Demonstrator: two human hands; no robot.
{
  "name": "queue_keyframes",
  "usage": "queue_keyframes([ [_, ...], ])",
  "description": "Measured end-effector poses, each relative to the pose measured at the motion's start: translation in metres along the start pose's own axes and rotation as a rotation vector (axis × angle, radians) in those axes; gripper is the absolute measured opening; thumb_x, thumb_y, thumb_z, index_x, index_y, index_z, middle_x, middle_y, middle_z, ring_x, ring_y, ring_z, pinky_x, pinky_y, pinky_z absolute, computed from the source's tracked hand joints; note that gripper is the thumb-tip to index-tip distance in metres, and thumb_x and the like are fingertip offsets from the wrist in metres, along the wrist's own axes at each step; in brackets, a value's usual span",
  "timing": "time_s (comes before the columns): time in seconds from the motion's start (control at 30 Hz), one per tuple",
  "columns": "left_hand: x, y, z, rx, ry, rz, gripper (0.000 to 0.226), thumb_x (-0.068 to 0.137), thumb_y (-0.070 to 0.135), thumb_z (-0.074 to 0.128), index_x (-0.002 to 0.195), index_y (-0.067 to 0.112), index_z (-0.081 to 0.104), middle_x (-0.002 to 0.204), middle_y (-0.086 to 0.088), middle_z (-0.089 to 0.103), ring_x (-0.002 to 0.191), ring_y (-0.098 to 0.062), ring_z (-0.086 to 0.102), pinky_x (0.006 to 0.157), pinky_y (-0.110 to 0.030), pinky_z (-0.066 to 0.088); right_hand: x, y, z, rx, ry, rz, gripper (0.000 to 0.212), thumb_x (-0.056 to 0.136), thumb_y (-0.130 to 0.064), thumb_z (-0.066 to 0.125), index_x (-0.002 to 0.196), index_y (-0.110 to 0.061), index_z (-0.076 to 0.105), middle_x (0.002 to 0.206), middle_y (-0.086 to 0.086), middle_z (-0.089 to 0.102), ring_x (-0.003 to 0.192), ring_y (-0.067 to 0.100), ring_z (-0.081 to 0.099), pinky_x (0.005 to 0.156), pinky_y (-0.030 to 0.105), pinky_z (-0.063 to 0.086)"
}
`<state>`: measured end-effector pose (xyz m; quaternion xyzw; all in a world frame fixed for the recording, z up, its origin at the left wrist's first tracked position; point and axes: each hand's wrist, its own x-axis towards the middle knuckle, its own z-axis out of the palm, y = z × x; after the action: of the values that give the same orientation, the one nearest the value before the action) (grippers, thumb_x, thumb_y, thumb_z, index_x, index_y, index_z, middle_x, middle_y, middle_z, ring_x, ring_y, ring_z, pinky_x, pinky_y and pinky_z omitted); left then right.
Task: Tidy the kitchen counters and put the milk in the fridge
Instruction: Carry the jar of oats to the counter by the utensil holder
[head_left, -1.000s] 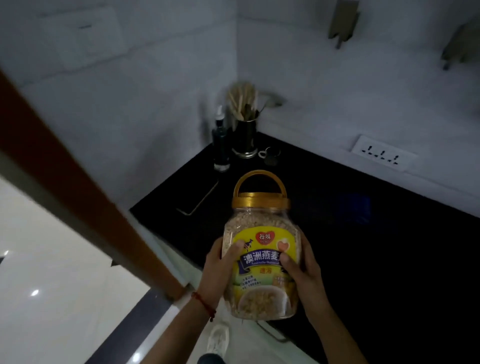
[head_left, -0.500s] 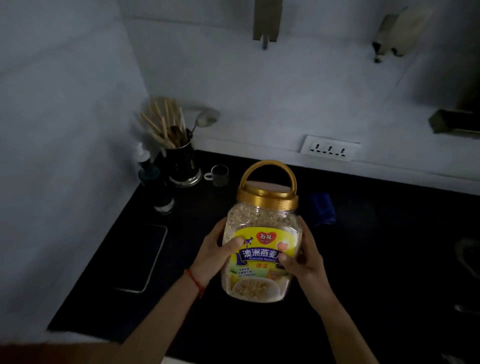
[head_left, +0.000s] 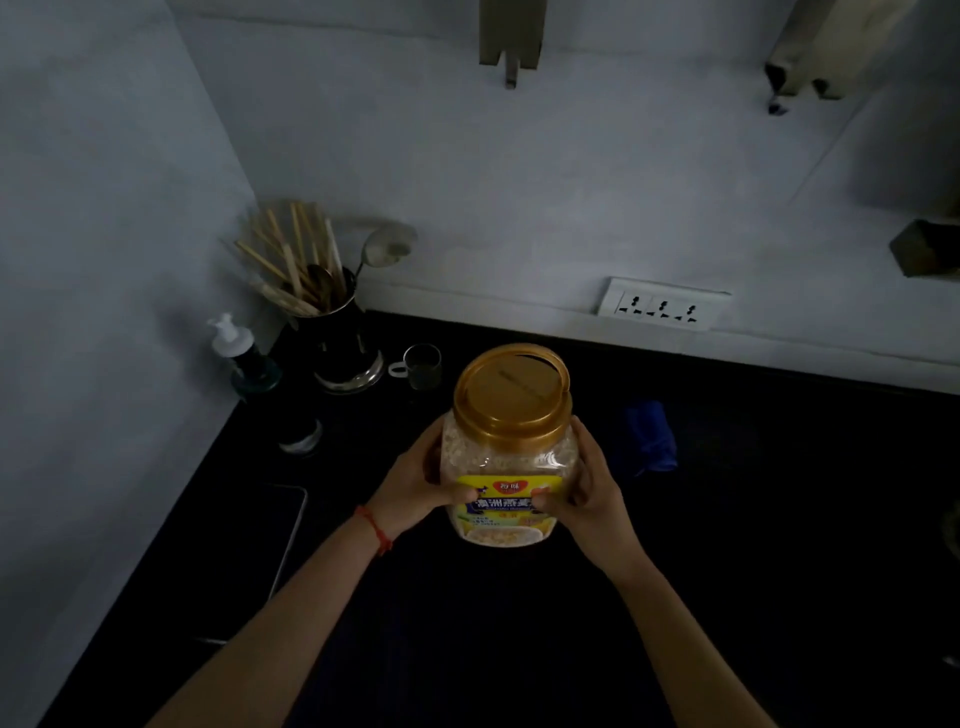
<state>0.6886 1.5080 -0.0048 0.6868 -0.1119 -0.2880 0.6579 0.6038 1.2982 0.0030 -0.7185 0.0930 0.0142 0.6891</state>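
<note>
While I hold the oat jar (head_left: 511, 452) over the near-centre black counter (head_left: 727, 519), left hand (head_left: 415, 480) and right hand (head_left: 589, 486) curled round its sides | risk: slick plastic slipping, or knocking the small glass cup (head_left: 422, 365) just beyond.

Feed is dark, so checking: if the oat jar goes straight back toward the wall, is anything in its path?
Nothing visible does. Both hands hold the jar, and the counter behind it looks bare to the wall. The cup sits back-left, the blue cloth to the right.
</note>
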Motion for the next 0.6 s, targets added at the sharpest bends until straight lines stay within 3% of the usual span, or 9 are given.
queue_keyframes([
  [0.07, 0.006, -0.004, -0.001, -0.018, 0.008, 0.023, 0.104, 0.047, 0.036, 0.087, 0.136, 0.027, 0.034, 0.133, -0.007, 0.053, 0.123, -0.020, 0.052, 0.097, -0.041, 0.049, 0.007, 0.004, 0.000, -0.027, 0.018, -0.012, 0.091, 0.059, -0.041, 0.081, 0.134, -0.045, 0.029, 0.138, -0.003, 0.047, 0.126, 0.014, 0.049, 0.101, 0.043, 0.046],
  [0.23, 0.026, -0.002, 0.000, -0.010, 0.114, 0.053, 0.095, 0.049, 0.031, 0.084, 0.128, 0.043, 0.033, 0.127, 0.014, 0.050, 0.115, 0.001, 0.052, 0.084, -0.012, 0.049, 0.029, 0.009, 0.002, -0.139, 0.092, -0.056, 0.087, 0.068, -0.035, 0.075, 0.136, -0.050, 0.023, 0.141, -0.013, 0.042, 0.130, 0.007, 0.042, 0.106, 0.041, 0.041],
  [0.33, 0.043, -0.004, 0.000, 0.002, 0.222, 0.065, 0.084, 0.066, 0.011, 0.077, 0.134, 0.032, 0.033, 0.129, 0.003, 0.051, 0.123, -0.012, 0.048, 0.083, -0.008, 0.049, 0.047, 0.006, 0.004, -0.215, 0.171, -0.065, 0.086, 0.074, -0.022, 0.074, 0.130, -0.059, 0.020, 0.140, -0.015, 0.043, 0.128, 0.007, 0.044, 0.104, 0.036, 0.043],
  [0.4, 0.055, -0.002, 0.001, 0.044, 0.329, 0.076, 0.081, 0.065, 0.011, 0.076, 0.136, 0.020, 0.038, 0.127, 0.000, 0.052, 0.122, -0.016, 0.048, 0.080, -0.003, 0.047, 0.062, 0.004, 0.006, -0.258, 0.204, -0.062, 0.085, 0.076, -0.019, 0.073, 0.136, -0.048, 0.021, 0.141, -0.007, 0.045, 0.127, 0.011, 0.046, 0.103, 0.036, 0.044],
  [0.47, 0.067, 0.003, 0.003, 0.071, 0.385, 0.085, 0.075, 0.066, 0.013, 0.075, 0.134, 0.017, 0.042, 0.128, -0.001, 0.053, 0.121, -0.017, 0.049, 0.079, -0.004, 0.047, 0.079, 0.001, 0.006, -0.272, 0.210, -0.036, 0.082, 0.077, -0.016, 0.071, 0.141, -0.035, 0.024, 0.139, -0.004, 0.048, 0.125, 0.013, 0.048, 0.101, 0.036, 0.045],
  [0.6, 0.090, 0.012, 0.003, 0.042, 0.420, 0.064, 0.071, 0.074, 0.001, 0.069, 0.136, 0.014, 0.039, 0.136, -0.010, 0.049, 0.126, -0.021, 0.045, 0.087, -0.019, 0.045, 0.107, -0.001, 0.004, -0.312, 0.225, -0.015, 0.068, 0.076, -0.017, 0.070, 0.134, -0.030, 0.037, 0.130, -0.002, 0.055, 0.120, 0.014, 0.051, 0.101, 0.041, 0.045],
])
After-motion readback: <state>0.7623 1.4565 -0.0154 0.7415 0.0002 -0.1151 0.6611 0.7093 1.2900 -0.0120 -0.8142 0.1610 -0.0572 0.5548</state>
